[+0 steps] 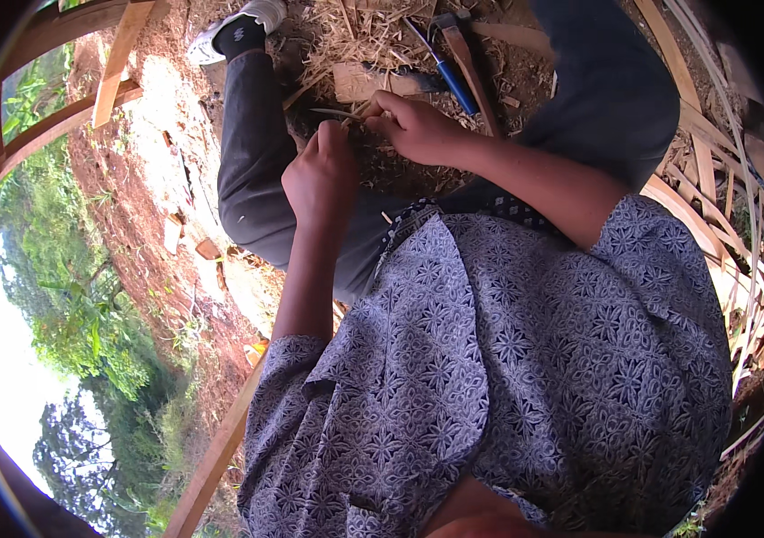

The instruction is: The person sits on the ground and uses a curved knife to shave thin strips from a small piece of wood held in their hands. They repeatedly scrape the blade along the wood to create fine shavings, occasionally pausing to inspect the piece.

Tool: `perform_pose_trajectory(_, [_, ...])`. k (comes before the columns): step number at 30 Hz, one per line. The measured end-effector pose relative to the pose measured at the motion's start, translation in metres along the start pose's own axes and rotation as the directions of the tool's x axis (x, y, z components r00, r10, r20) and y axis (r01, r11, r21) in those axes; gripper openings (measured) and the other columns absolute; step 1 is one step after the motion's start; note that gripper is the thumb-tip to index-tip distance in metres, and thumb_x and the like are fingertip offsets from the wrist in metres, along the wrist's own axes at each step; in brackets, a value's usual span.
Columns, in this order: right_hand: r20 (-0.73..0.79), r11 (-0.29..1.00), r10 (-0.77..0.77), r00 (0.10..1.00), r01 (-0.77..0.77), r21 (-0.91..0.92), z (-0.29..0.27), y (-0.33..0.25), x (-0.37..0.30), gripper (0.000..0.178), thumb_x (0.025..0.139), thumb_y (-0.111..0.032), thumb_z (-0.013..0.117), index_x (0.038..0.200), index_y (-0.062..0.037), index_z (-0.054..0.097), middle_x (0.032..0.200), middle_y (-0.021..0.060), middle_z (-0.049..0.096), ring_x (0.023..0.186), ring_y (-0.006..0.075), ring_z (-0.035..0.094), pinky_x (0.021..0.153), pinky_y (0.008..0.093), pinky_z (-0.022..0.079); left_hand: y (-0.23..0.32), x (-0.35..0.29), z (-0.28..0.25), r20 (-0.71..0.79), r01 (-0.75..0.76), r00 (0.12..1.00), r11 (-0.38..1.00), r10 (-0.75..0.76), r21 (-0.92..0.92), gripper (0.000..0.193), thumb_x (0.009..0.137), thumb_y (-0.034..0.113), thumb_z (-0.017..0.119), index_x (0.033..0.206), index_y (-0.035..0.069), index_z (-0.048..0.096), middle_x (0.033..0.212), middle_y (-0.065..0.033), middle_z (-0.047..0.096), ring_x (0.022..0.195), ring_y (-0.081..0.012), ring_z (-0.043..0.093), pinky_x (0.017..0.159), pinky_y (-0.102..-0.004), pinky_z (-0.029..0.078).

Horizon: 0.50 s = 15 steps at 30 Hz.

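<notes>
My left hand [321,175] is closed in a fist between my knees; what its fingers hold, if anything, is hidden. Close by on its right, my right hand [419,131] pinches the end of a thin pale strip [339,113], narrow like a sliver of wood or bamboo. The strip reaches left, just above the left fist. Beyond the hands lies a block of wood [357,82] among shavings. A blue-handled tool [456,85] with a slim metal shaft rests to the right, beside a hammer [470,70] with a wooden handle.
Wood shavings [350,40] litter the ground ahead, between my legs. Long pale strips [714,170] are heaped at the right. A wooden beam [218,453] slants up at lower left. Reddish soil [144,184] and greenery [86,314] lie off to the left.
</notes>
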State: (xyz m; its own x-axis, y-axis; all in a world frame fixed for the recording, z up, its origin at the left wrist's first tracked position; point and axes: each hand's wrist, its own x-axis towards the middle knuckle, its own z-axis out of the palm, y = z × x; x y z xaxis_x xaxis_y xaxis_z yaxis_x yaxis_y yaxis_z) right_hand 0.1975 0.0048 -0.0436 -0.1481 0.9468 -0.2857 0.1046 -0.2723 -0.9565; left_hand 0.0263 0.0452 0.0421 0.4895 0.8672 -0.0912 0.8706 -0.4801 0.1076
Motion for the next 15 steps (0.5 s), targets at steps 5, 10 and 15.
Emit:
perform_pose_trajectory(5, [-0.032,0.986,0.096,0.995,-0.099,-0.133,-0.003,0.041,0.014,0.028,0.103,-0.031,0.058,0.115,-0.0052,0.058,0.092,0.0166,0.069,0.085,0.0313,0.069,0.077,0.0432,0.051,-0.001,0.001,-0.006,-0.006,-0.039,0.999,0.999,0.039,-0.030,0.006,0.098,0.018,0.058,0.094,0.014,0.055,0.078,-0.0105,0.068,0.067,-0.0367,0.068,0.055,-0.0491,0.052])
perform_pose_trajectory(10, [0.041,0.991,0.113,0.993,-0.109,-0.079,-0.009,0.021,0.004,0.027,0.102,-0.031,0.058,0.115,-0.0071,0.060,0.088,0.0169,0.069,0.084,0.0311,0.070,0.076,0.0438,0.052,-0.006,-0.002,-0.006,0.001,-0.105,0.994,0.993,0.105,-0.045,0.006,0.095,0.015,0.059,0.093,0.014,0.054,0.079,-0.0088,0.067,0.067,-0.0355,0.068,0.055,-0.0478,0.052])
perform_pose_trajectory(15, [0.009,0.999,-0.043,0.999,0.043,-0.032,-0.004,-0.015,-0.006,0.027,0.102,-0.031,0.057,0.114,-0.0068,0.059,0.088,0.0166,0.069,0.082,0.0319,0.070,0.074,0.0444,0.052,-0.007,0.002,-0.014,0.003,-0.152,0.988,0.988,0.153,-0.030,0.006,0.092,0.013,0.060,0.093,0.015,0.054,0.079,-0.0070,0.067,0.068,-0.0339,0.068,0.055,-0.0470,0.052])
